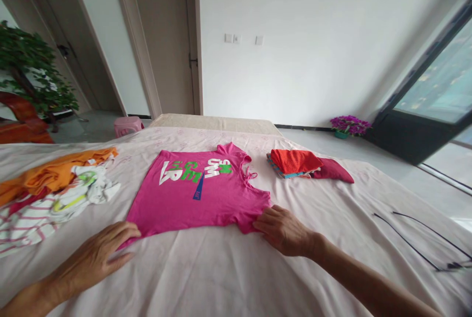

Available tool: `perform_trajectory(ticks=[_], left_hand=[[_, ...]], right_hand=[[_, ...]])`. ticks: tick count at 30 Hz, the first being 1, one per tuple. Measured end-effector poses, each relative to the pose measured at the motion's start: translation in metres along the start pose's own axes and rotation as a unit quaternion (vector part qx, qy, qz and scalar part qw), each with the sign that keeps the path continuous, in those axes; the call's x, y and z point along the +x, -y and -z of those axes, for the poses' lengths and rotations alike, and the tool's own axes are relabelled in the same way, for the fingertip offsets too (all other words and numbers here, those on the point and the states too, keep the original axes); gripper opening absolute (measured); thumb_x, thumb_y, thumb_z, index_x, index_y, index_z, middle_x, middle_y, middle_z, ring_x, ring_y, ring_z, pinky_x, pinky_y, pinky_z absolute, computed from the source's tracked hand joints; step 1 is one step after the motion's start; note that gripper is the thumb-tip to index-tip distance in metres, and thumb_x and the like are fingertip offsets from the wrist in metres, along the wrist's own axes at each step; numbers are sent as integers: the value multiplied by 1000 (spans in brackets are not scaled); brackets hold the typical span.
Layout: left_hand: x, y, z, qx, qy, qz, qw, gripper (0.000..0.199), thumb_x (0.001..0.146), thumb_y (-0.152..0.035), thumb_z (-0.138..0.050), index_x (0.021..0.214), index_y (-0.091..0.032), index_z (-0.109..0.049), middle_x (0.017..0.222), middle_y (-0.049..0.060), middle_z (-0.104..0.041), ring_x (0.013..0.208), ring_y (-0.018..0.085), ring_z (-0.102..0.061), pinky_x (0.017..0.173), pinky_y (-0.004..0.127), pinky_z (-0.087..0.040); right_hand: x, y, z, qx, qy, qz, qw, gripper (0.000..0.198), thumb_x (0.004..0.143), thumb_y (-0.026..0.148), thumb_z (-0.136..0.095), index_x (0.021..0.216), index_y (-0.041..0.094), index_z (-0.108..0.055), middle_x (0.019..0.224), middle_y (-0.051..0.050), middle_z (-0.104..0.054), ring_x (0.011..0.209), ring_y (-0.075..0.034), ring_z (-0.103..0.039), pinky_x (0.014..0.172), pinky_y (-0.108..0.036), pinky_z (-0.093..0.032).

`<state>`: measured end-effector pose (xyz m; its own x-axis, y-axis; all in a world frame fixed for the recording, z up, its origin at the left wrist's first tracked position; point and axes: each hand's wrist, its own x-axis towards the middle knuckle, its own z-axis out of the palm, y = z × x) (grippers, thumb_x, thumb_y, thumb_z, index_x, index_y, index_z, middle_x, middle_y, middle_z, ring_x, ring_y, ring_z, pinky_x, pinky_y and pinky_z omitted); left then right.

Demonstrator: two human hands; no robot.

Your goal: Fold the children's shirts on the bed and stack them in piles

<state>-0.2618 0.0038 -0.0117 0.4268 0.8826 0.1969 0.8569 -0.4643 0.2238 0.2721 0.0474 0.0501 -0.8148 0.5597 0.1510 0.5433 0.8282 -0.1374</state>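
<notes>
A pink T-shirt (pixel 217 194) with white, green and blue lettering lies spread flat on the sheet, its neckline to the right and its hem to the left. My left hand (pixel 94 253) rests at the near hem corner, fingertips touching the fabric and thumb held apart from the fingers. At the near sleeve, my right hand (pixel 282 228) is closed on the cloth, fingers bent over its edge. Beyond my right hand sits a small stack of folded clothes (pixel 295 162), red on top, with a dark red folded piece (pixel 334 170) beside it.
A loose heap of clothes (pixel 62 184), orange and white, lies on the left. Eyeglasses (pixel 435 263) rest on the pale sheet (pixel 206 277) at the right. Past the far edge stand a pink stool (pixel 128 125) and purple flowers (pixel 349 124) in a pot.
</notes>
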Motion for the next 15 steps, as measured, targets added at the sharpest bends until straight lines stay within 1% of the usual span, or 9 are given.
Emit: perform_trajectory(ticks=[2,5,7,9,11,12,15], left_hand=[[0,0,-2,-8,4,2,1000,26,86,-40,-59,110,-34,-69,116,-1,-69,111,20,-63,100,27,-47],[4,0,-3,-18,-3,16,1000,25,89,-34,-52,107,-32,-69,113,0,-71,109,19,-65,102,27,-46],[9,0,-1,-28,1,38,999,22,90,-34,-51,102,-30,-69,107,0,-72,101,18,-67,95,25,-49],[17,-2,5,-45,5,77,996,20,90,-36,-50,97,-27,-66,98,1,-72,91,17,-68,84,23,-50],[31,-1,14,-70,1,111,991,19,89,-36,-49,93,-25,-63,91,0,-72,84,16,-67,77,22,-50],[40,0,19,-82,-6,124,989,18,88,-36,-49,91,-24,-62,88,0,-71,83,16,-67,76,22,-50],[72,15,30,-103,-25,141,984,21,84,-38,-49,90,-24,-63,88,-1,-72,85,17,-67,78,23,-50]], right_hand=[[3,1,-9,-9,-8,-5,1000,24,95,21,-45,102,22,-67,88,-9,-68,80,-20,-55,76,-33,-39],[12,-3,-20,-19,-34,-44,998,25,91,15,-44,97,21,-67,86,-8,-67,76,-19,-54,73,-31,-39],[21,-7,-21,3,-49,-91,995,26,83,9,-45,89,21,-67,84,-6,-66,76,-18,-55,71,-29,-40],[34,-15,-17,59,-70,-151,984,27,75,5,-44,79,20,-66,82,-4,-65,74,-16,-56,69,-26,-40],[52,-30,-11,126,-101,-212,964,27,70,6,-43,73,20,-66,77,-2,-65,71,-14,-57,66,-24,-40],[62,-41,-9,160,-115,-239,951,27,69,7,-42,71,20,-66,74,-1,-64,69,-14,-56,65,-23,-40],[94,-80,-11,268,-132,-323,898,26,68,13,-42,70,18,-68,61,1,-60,59,-13,-53,58,-23,-37]])
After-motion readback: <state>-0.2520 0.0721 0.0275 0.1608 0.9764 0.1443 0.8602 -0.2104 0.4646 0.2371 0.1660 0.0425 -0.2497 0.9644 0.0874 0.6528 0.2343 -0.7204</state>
